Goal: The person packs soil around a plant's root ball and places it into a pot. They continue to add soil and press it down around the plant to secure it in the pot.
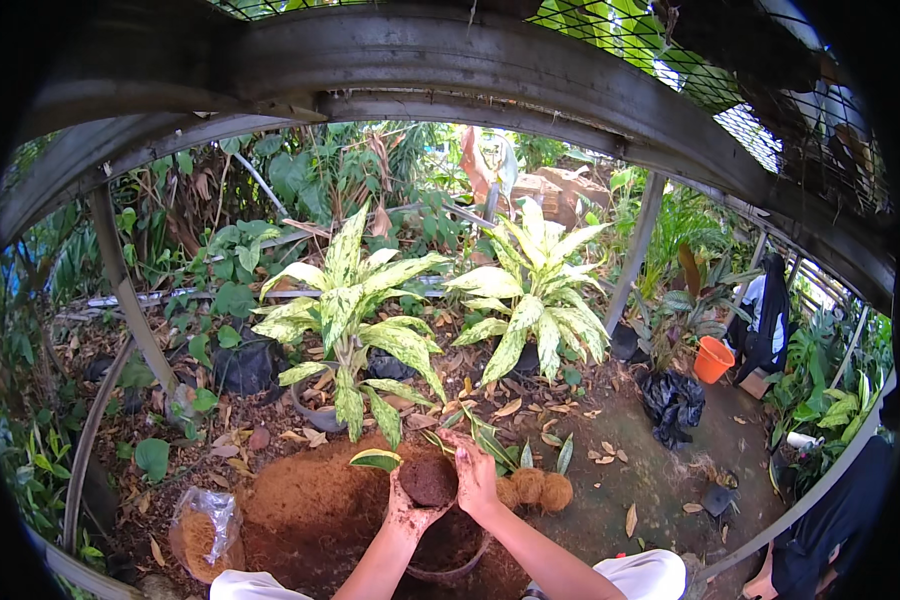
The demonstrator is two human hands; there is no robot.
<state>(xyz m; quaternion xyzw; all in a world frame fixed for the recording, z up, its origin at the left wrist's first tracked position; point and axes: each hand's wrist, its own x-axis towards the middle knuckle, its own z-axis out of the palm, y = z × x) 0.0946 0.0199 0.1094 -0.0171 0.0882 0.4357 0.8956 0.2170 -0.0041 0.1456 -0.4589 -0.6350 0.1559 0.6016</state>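
Observation:
My left hand, smeared with dark soil, cups a rounded clump of dark soil from the left and below. Against the clump's right side lies my right hand, its fingers pointing away from me. A green leaf with a yellow edge shows just beyond my left fingers; whether it grows from the clump is hidden. Under my wrists stands a round pot with dark soil inside. Brown coir balls and narrow variegated leaves lie right of my hands.
Loose brown coir is heaped left of the pot, beside a clear plastic bag with fibre. Two variegated dieffenbachias stand ahead. Rightward are a black plastic bag, an orange pot and a person in dark clothing.

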